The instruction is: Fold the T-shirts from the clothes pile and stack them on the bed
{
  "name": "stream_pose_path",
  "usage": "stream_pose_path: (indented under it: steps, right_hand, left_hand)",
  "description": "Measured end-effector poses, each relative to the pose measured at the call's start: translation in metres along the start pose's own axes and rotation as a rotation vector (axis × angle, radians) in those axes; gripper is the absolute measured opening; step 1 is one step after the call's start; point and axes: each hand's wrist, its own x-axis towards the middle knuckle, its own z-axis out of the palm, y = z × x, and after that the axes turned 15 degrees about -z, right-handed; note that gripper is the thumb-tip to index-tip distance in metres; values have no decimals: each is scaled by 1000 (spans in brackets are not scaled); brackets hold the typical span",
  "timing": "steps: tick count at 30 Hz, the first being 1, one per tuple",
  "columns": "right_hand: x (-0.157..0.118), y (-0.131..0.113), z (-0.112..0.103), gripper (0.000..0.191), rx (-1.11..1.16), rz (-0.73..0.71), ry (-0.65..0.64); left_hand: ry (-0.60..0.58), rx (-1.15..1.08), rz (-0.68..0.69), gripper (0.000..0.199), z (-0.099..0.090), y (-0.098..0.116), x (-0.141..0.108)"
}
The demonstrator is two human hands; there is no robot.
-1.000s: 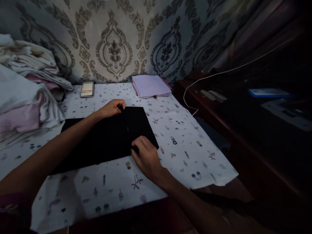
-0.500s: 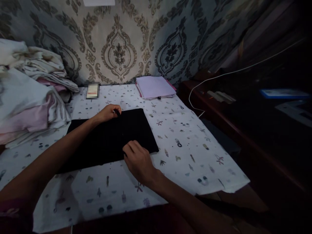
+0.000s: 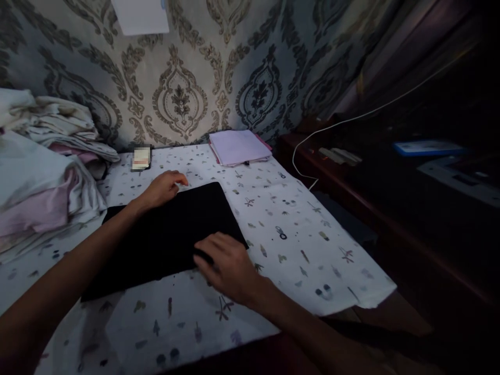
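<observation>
A flat, folded black cloth lies across the patterned sheet, its corners fairly square. At its far edge is my left hand, fingers loosely stretched out and no cloth visibly pinched in them. My right hand rests on the near edge towards the right corner. Its fingers lie over the cloth with the thumb apart, and black fabric shows in the gap between. My left forearm covers part of the cloth's left side.
Rumpled white and pink cloths are heaped at the left. A small blurred card-like item and a stack of lilac papers lie near the patterned wall covering. On the right, a white cable crosses a dark surface holding a blue-edged object.
My left fingers have loosened from the far edge of the cloth, where they were pinching. My right thumb and fingers have spread apart on the near edge. The view has tilted up slightly.
</observation>
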Motion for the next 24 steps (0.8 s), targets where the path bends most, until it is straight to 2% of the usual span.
stream_pose_path:
  steps: [2,5,7,10,14,18,21,24]
  right_hand:
    - [-4,15,-4,23,-112,47,17]
    - [-14,36,2,38,-246,87,-107]
    - [-22,44,9,53,-263,120,-197]
    - [-29,47,15,56,-253,158,-269]
    - [-29,46,13,57,-251,172,-306]
    - [-27,46,13,57,-252,187,-332]
    - [-28,45,13,57,-244,186,-338]
    - [-31,46,13,55,-219,161,-313]
  left_hand:
    - [20,-7,109,32,11,22,6]
    - [-143,38,235,40,41,47,16]
    - [-252,146,230,51,60,52,21]
    - [-331,286,174,66,73,46,28]
    - [-402,268,182,72,70,36,38]
    - [-414,139,131,66,67,27,45]
    - [-345,22,47,62,62,13,44]
    - [-190,-182,-106,61,46,-7,40]
